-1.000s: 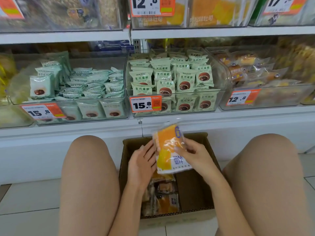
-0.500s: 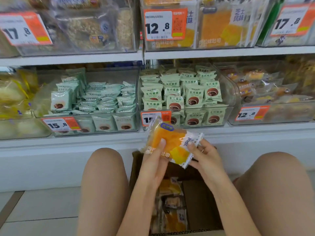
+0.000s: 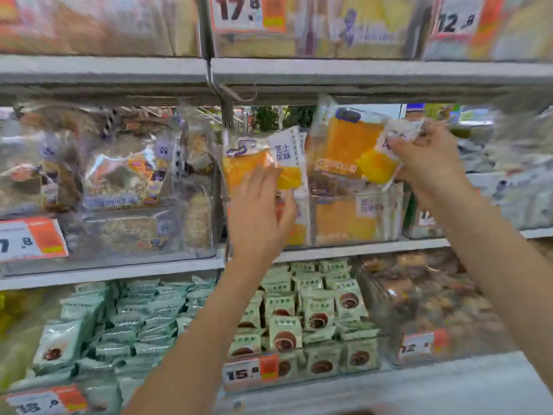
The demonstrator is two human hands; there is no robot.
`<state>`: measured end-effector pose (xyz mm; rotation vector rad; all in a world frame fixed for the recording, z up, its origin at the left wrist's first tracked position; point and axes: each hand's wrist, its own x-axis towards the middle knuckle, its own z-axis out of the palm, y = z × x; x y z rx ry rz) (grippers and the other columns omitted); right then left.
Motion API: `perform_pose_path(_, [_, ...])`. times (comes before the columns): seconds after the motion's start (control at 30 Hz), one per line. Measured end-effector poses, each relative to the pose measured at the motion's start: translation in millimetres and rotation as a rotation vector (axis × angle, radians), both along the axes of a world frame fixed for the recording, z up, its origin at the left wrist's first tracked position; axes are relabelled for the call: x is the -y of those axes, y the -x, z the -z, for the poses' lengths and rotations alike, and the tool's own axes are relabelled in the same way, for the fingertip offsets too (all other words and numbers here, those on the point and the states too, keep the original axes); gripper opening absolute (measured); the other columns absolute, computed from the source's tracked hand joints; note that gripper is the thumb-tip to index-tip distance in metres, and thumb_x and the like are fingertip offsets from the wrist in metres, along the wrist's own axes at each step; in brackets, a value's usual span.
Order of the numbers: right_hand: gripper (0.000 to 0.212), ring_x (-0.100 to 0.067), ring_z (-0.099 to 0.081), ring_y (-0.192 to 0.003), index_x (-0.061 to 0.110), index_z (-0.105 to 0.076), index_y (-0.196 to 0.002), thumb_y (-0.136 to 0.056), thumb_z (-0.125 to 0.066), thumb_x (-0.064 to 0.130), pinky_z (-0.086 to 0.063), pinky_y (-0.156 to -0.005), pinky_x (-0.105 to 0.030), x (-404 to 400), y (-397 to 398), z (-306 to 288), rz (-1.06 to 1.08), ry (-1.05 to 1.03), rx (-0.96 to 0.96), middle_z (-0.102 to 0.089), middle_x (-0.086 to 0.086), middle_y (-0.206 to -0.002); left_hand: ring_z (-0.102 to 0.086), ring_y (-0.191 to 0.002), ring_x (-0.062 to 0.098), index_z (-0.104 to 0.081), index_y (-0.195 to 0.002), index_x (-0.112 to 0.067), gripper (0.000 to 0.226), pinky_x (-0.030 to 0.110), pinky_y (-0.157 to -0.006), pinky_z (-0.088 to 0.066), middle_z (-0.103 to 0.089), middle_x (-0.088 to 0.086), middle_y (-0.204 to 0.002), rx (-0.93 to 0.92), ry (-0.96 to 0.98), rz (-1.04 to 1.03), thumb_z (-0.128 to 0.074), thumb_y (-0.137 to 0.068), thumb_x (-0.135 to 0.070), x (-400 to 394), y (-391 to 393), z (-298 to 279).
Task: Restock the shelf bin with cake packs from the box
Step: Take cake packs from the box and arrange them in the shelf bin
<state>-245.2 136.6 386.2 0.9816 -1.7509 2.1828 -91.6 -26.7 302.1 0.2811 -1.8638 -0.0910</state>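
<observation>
My left hand (image 3: 258, 202) is up at frame centre, fingers straight and flat against a yellow-and-white plastic cake pack (image 3: 263, 163) standing in the clear plastic shelf bin (image 3: 344, 232). My right hand (image 3: 425, 154), upper right, pinches a second orange-yellow wrapped cake pack (image 3: 350, 148) by its crinkly white edge, just above that bin. Farther back it's blurry.
</observation>
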Motion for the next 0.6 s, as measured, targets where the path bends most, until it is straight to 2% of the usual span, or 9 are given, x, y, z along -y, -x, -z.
perform_pose_path(0.03, [0.04,-0.022,-0.063,-0.093,0.004,-0.056,-0.111,-0.076,-0.067,0.019,-0.052,-0.08,-0.035,14.5,16.6,-13.9,0.084,-0.052,-0.044,-0.065,-0.016,-0.107,-0.049,-0.125,0.029,-0.059,-0.125,-0.007,0.049,0.038,-0.106,-0.031,-0.059,0.012,-0.128,0.073,0.137,-0.084,-0.032,-0.095,-0.035,11.7,13.8,-2.7])
perform_pose_path(0.1, [0.034,-0.027,-0.062,-0.099,0.004,-0.055,-0.112,-0.082,-0.067,0.014,-0.051,-0.087,-0.038,46.0,47.7,-32.5,0.242,-0.162,-0.102,-0.064,-0.017,-0.112,-0.043,-0.133,0.031,-0.056,-0.131,-0.007,0.053,0.044,-0.112,-0.024,-0.051,0.014,-0.139,0.149,0.281,-0.223,-0.025,-0.098,-0.035,28.6,35.8,-0.5])
perform_pose_path(0.2, [0.035,-0.028,-0.057,-0.108,0.007,-0.05,-0.121,-0.089,-0.063,0.011,-0.048,-0.088,-0.038,87.4,83.5,-43.0,0.308,-0.286,-0.131,-0.058,-0.015,-0.121,-0.042,-0.134,0.03,-0.057,-0.131,-0.009,0.048,0.044,-0.111,-0.031,-0.05,0.011,-0.14,0.07,0.37,-0.312,-0.033,-0.096,-0.031,37.8,48.3,11.4])
perform_pose_path(0.27, [0.037,-0.028,-0.052,-0.115,0.003,-0.047,-0.126,-0.091,-0.058,0.009,-0.043,-0.085,-0.03,108.7,102.0,-48.3,0.352,-0.368,-0.135,-0.054,-0.015,-0.127,-0.043,-0.134,0.028,-0.057,-0.132,-0.01,0.046,0.043,-0.11,-0.033,-0.051,0.01,-0.14,0.024,0.392,-0.326,-0.037,-0.096,-0.031,39.2,49.6,12.6])
perform_pose_path(0.37, [0.042,-0.028,-0.05,-0.121,0.0,-0.045,-0.129,-0.09,-0.061,0.009,-0.043,-0.088,-0.023,137.8,119.0,-52.2,0.19,-0.44,-0.072,-0.052,-0.016,-0.132,-0.043,-0.133,0.027,-0.057,-0.131,-0.011,0.044,0.042,-0.11,-0.034,-0.051,0.01,-0.139,-0.009,0.407,-0.332,-0.042,-0.095,-0.031,39.4,51.4,12.9])
perform_pose_path(0.47, [0.041,-0.031,-0.053,-0.12,0.002,-0.05,-0.126,-0.088,-0.064,0.01,-0.046,-0.098,-0.034,167.1,138.1,-41.6,0.081,-0.483,-0.03,-0.055,-0.018,-0.129,-0.044,-0.133,0.028,-0.057,-0.132,-0.011,0.044,0.042,-0.109,-0.035,-0.05,0.01,-0.139,-0.037,0.419,-0.327,-0.042,-0.095,-0.03,40.4,53.5,16.2])
perform_pose_path(0.53, [0.03,-0.032,-0.053,-0.119,0.005,-0.052,-0.112,-0.087,-0.066,0.015,-0.045,-0.099,-0.036,182.6,151.7,-33.2,0.141,-0.532,-0.048,-0.057,-0.017,-0.12,-0.045,-0.132,0.027,-0.057,-0.132,-0.011,0.044,0.043,-0.108,-0.037,-0.05,0.01,-0.139,-0.038,0.422,-0.333,-0.043,-0.095,-0.03,41.5,54.3,17.1])
perform_pose_path(0.6, [0.035,-0.032,-0.051,-0.121,0.003,-0.052,-0.117,-0.09,-0.062,0.023,-0.042,-0.096,-0.032,190.9,160.5,-27.9,0.236,-0.624,-0.107,-0.056,-0.017,-0.119,-0.045,-0.132,0.027,-0.057,-0.132,-0.011,0.044,0.043,-0.107,-0.037,-0.051,0.01,-0.139,-0.035,0.422,-0.347,-0.043,-0.094,-0.03,41.1,54.2,17.0])
